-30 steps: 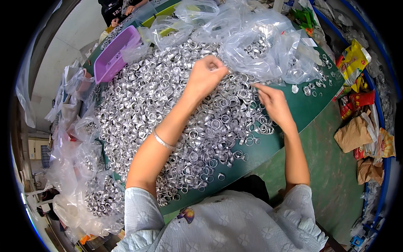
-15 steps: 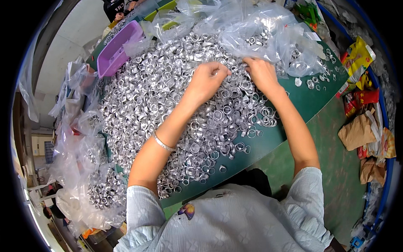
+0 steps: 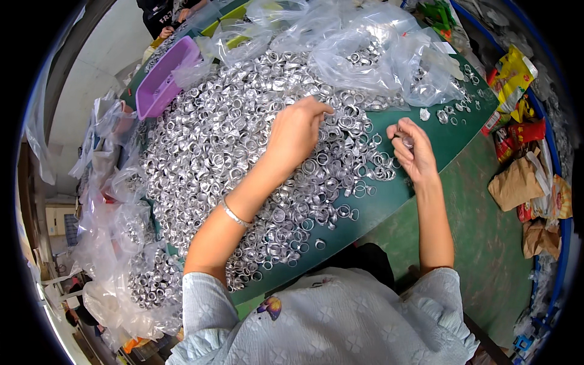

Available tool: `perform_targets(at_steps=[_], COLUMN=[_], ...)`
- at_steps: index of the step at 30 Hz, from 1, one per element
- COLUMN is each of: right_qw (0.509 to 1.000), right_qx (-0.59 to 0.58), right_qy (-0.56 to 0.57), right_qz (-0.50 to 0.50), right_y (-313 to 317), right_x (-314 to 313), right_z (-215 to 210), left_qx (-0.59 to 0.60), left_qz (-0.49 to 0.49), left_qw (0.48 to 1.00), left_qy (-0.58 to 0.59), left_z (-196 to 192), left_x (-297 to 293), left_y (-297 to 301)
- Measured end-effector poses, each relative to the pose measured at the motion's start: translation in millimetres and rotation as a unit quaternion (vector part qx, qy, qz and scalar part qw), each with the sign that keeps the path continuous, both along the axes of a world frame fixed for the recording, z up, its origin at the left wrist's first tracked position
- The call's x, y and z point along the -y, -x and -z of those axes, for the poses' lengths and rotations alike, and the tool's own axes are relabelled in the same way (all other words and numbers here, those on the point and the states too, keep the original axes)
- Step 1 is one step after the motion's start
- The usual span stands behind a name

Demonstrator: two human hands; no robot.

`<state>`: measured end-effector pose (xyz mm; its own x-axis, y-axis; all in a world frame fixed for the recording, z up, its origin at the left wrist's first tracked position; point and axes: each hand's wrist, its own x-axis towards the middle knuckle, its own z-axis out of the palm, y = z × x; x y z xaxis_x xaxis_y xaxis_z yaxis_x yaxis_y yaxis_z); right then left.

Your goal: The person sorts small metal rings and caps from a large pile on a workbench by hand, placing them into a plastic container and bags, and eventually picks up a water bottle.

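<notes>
Nearest, the green table [image 3: 389, 204] ends in a bare curved edge just in front of the person's pale blue top; that strip of green between the body and the heap of silver metal rings [image 3: 225, 146] is the only free surface on the near side. To the right the table falls away to a green floor [image 3: 486, 243], open as far as the brown paper bags [image 3: 517, 182] and bright snack packets [image 3: 514, 76] along the blue rim.

On the left, clear plastic bags [image 3: 115, 243] holding more rings crowd the table's edge, so there is little room that way.

Further in, the left hand [image 3: 297, 131] lies palm down on the heap, fingers curled loosely, their tips among the rings; whether it pinches one cannot be told. A thin bangle [image 3: 234, 214] circles that forearm. The right hand [image 3: 413, 149] is lifted off the table at the heap's right fringe, fingers bent narrowly around a small silver piece (its shape is too small to tell).

Half a second ago the right hand lay on the heap just beside the left; now it has drawn back toward the bare green, well apart from it.

Farthest, crumpled clear plastic sheeting [image 3: 365, 48] drapes the heap's back, and a purple tray [image 3: 159, 82] sits at the far left.
</notes>
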<state>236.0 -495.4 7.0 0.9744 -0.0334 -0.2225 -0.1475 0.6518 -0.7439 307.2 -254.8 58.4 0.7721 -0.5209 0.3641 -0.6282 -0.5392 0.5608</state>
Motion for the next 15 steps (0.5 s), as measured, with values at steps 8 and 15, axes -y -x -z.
perform_targets(at_steps=[8,15], right_qw=[0.751,0.773], right_qx=[0.178,0.191], right_qy=[0.633,0.581], right_qz=[0.064,0.169], right_y=[-12.5,-10.9], right_x=[-37.2,-38.6], right_z=[12.7,12.6], left_qx=[0.101,0.06], left_qz=[0.069,0.048], left_qw=[0.98,0.989], left_qy=[-0.16,-0.127], left_z=[14.8,23.1], left_x=[32.3,31.5], left_y=[-2.9,-10.7])
